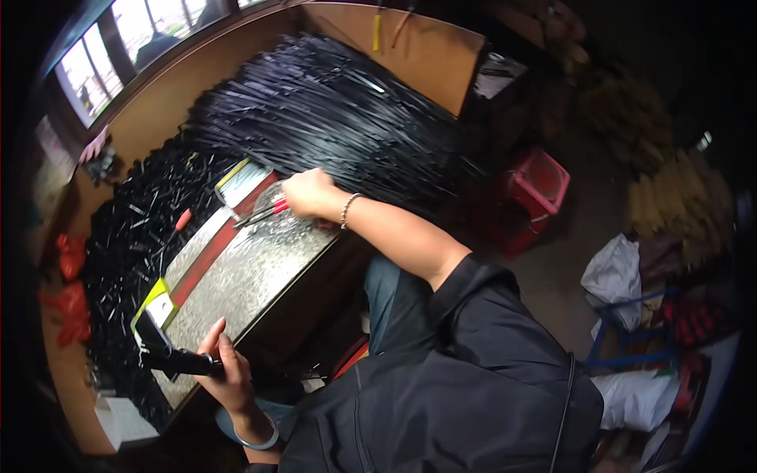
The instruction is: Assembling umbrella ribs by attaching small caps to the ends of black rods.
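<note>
My right hand [310, 193] reaches across a speckled metal work surface [252, 276] and grips a red-handled tool [268, 211], which lies over a clear plastic bag [285, 225]. My left hand [225, 366] is at the near end of the surface, closed around a thick black rod-shaped object [175, 361]. Just beyond my right hand lies a large heap of long black strips [331, 110]. Short black pieces [130, 236] are piled along the far side of the surface.
A yellow-edged card [158, 303] and a second one [240, 177] rest by the surface. A red plastic basket [538, 185] stands on the floor to the right, with white sacks [615, 272] and a blue frame [623, 339] further right. Windows [118, 47] are at upper left.
</note>
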`<state>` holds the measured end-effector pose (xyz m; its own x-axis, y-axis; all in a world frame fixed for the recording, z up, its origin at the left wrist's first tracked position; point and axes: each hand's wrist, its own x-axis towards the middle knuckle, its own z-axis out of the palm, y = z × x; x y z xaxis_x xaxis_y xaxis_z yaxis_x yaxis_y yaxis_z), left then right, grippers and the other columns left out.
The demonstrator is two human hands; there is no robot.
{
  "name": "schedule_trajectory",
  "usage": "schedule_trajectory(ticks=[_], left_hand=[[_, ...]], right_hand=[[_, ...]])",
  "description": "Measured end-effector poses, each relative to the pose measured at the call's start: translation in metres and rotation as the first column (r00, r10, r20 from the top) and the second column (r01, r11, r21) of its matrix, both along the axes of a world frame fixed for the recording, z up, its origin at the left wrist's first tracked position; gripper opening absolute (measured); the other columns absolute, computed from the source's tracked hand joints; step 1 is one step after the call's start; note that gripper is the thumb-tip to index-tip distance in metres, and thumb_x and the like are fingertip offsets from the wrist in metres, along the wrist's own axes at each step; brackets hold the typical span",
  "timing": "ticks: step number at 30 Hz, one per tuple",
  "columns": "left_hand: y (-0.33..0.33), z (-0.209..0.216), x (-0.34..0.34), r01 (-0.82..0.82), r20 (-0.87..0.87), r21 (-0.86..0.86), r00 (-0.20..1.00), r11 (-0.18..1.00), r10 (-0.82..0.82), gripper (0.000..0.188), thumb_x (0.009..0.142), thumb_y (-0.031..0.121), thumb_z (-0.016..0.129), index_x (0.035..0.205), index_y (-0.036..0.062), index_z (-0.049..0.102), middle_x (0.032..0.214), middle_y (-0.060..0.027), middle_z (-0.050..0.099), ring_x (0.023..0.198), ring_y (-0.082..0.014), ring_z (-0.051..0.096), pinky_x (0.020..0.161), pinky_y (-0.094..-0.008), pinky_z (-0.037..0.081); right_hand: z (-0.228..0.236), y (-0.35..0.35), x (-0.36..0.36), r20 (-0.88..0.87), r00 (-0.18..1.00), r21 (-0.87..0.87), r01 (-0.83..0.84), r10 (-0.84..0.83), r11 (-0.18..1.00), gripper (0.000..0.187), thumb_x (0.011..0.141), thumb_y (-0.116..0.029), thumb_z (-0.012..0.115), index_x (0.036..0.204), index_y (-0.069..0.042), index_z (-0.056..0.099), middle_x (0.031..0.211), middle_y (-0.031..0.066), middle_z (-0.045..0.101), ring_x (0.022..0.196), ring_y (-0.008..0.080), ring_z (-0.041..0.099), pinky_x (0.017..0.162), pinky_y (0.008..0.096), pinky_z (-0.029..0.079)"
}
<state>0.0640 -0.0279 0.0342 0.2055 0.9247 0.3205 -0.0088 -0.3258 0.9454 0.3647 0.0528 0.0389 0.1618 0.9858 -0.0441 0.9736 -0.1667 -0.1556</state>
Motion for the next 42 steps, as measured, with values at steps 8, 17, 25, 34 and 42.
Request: schedule_trajectory(ticks=[8, 17, 25, 34, 42], left_hand=[[0.007, -0.005, 0.010, 0.047, 0.040, -0.032, 0.998, 0.998, -0.045, 0.021, 0.091, 0.007, 0.050, 0.108, -0.0036, 0.057, 0.052, 0.0053, 0.037, 0.036, -0.0005, 0.028, 0.032, -0.0169, 0.020], [0.005, -0.005, 0.012, 0.026, -0.043, 0.017, 0.999, 1.000, -0.025, 0.023, 0.092, 0.010, 0.049, 0.108, -0.0056, 0.056, 0.044, 0.0054, 0.034, 0.032, -0.0016, 0.026, 0.030, -0.0185, 0.019], [-0.001, -0.007, 0.011, -0.046, 0.027, -0.060, 0.998, 0.997, 0.048, 0.005, 0.082, -0.002, 0.058, 0.086, -0.0039, 0.059, 0.061, 0.0035, 0.050, 0.052, -0.0023, 0.045, 0.045, -0.0184, 0.035], [-0.004, 0.005, 0.021, 0.068, 0.122, 0.116, 0.989, 0.991, -0.082, 0.024, 0.079, 0.002, 0.060, 0.102, -0.0040, 0.062, 0.079, -0.0056, 0.063, 0.071, -0.0072, 0.056, 0.063, -0.0235, 0.047], [-0.008, 0.003, 0.013, 0.065, 0.208, 0.049, 0.975, 0.997, -0.074, 0.023, 0.080, -0.003, 0.056, 0.103, -0.0033, 0.062, 0.073, -0.0019, 0.060, 0.067, -0.0048, 0.054, 0.061, -0.0211, 0.046]], right_hand=[[-0.002, 0.005, 0.003, 0.007, 1.000, -0.029, -0.005, 0.005, 1.000, 0.023, 0.075, -0.014, 0.058, 0.094, -0.006, 0.068, 0.096, 0.0116, 0.067, 0.090, 0.0247, 0.065, 0.073, 0.0371, 0.050], [-0.003, -0.001, 0.003, -0.007, 0.999, 0.045, 0.037, -0.037, 0.998, 0.022, 0.070, -0.016, 0.059, 0.088, -0.006, 0.069, 0.088, 0.0099, 0.068, 0.079, 0.0231, 0.066, 0.063, 0.0348, 0.052], [0.001, -0.069, -0.067, -0.442, 0.759, 0.725, -0.011, 0.478, 0.688, 0.012, 0.070, -0.010, 0.066, 0.080, -0.004, 0.066, 0.071, 0.0131, 0.061, 0.063, 0.0269, 0.060, 0.053, 0.0323, 0.045], [0.009, -0.097, -0.151, -0.072, 0.569, 0.964, -0.171, 0.819, 0.204, 0.026, 0.061, -0.013, 0.071, 0.083, -0.002, 0.065, 0.070, 0.0065, 0.060, 0.060, 0.0192, 0.059, 0.051, 0.0280, 0.044], [0.007, -0.098, -0.157, -0.133, 0.551, 0.961, -0.133, 0.824, 0.244, 0.027, 0.064, -0.015, 0.072, 0.087, -0.002, 0.063, 0.071, 0.0067, 0.060, 0.059, 0.0187, 0.059, 0.051, 0.0280, 0.043]])
